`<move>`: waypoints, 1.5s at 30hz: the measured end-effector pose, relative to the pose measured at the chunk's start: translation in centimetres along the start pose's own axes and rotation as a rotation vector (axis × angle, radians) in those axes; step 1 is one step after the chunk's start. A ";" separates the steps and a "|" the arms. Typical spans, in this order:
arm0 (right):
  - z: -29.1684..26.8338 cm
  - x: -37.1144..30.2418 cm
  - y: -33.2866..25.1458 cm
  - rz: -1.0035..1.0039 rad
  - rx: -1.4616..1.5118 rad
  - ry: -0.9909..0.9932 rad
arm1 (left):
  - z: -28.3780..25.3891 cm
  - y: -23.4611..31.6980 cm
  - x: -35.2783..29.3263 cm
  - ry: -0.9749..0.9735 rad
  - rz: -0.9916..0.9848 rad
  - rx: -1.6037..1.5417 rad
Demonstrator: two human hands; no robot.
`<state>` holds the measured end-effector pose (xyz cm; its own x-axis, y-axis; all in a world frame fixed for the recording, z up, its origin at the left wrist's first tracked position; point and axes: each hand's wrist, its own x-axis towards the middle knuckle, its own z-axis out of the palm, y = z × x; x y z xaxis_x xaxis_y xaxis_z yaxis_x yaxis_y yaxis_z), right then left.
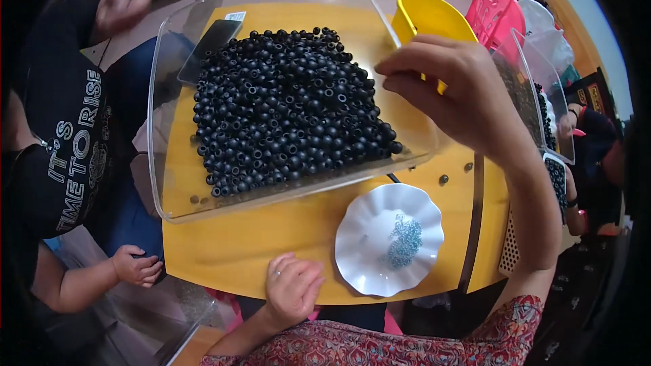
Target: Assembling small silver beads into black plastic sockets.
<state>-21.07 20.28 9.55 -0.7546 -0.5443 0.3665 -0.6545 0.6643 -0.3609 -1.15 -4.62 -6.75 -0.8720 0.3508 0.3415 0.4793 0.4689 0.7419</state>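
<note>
Raised over the right rim of a large clear plastic bin [157, 163], my right hand [451, 85] has its thumb and fingers drawn together in a pinch. Whatever sits between the tips, if anything, is too small to make out. A heap of round black beads [285, 108] with holes fills the bin's middle. My left hand [295, 288], wearing a ring, rests at the table's near edge with fingers curled in; its inside is hidden. Between my hands stands a white scalloped plate [356, 257] with a small pile of tiny pale blue beads [405, 242].
A dark flat piece [215, 42] lies in the bin's far left. Loose dark beads [444, 179] dot the yellow table [224, 251]. Beyond are a yellow tub [430, 17] and a pink chair [498, 7]. Someone in a black shirt [74, 142] sits left; another person works at right.
</note>
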 end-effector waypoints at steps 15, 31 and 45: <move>5.5 7.9 3.7 0.090 -0.493 -0.522 | -0.6 0.5 0.5 -0.021 -0.056 -0.087; 8.6 8.4 3.9 0.073 -0.508 -0.683 | -0.7 0.2 0.6 0.001 -0.047 -0.089; 5.3 6.7 1.1 0.251 -0.167 -0.411 | -0.1 -0.7 0.5 0.024 -0.039 -0.085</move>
<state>-27.14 14.66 7.05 -0.8659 -0.4915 -0.0935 -0.4595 0.8551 -0.2402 -1.91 -4.82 -7.07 -0.8924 0.3138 0.3243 0.4356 0.4111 0.8008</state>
